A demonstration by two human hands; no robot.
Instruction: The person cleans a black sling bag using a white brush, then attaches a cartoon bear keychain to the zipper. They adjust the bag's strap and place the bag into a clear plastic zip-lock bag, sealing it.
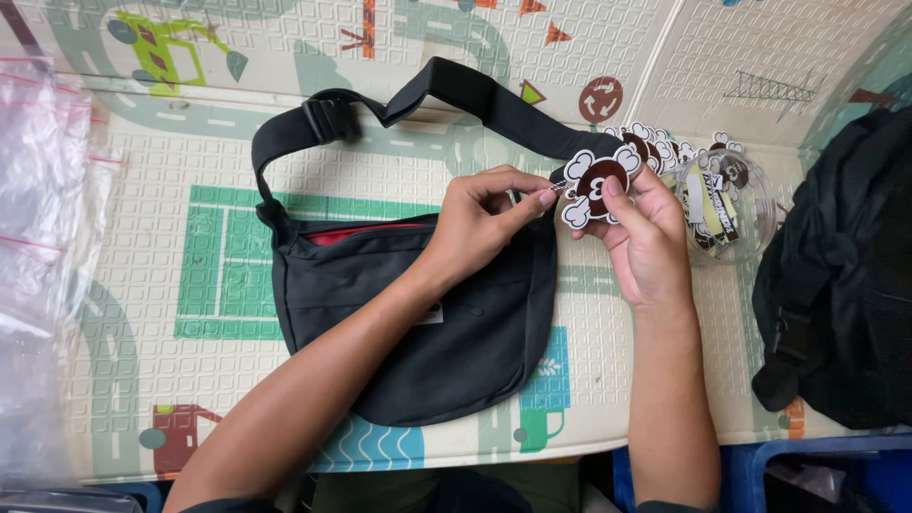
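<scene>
1. On the play mat (142,285): black sling bag (418,313) lies flat, strap (456,90) looped above it, red lining showing at the zip opening.
2. Right hand (646,242) pinches a brown-and-white charm (596,185), held just off the bag's upper right corner.
3. Left hand (480,223) is closed, fingertips pinching the small metal bit at the charm's edge; can't tell if it's a ring or chain.
4. Judgement: charm not yet attached; fixing it on is in progress.
5. More charms (665,147) piled by a clear tub (727,204), right of the hands.
6. Second black bag (841,275) far right; plastic sleeves (38,190) far left.
</scene>
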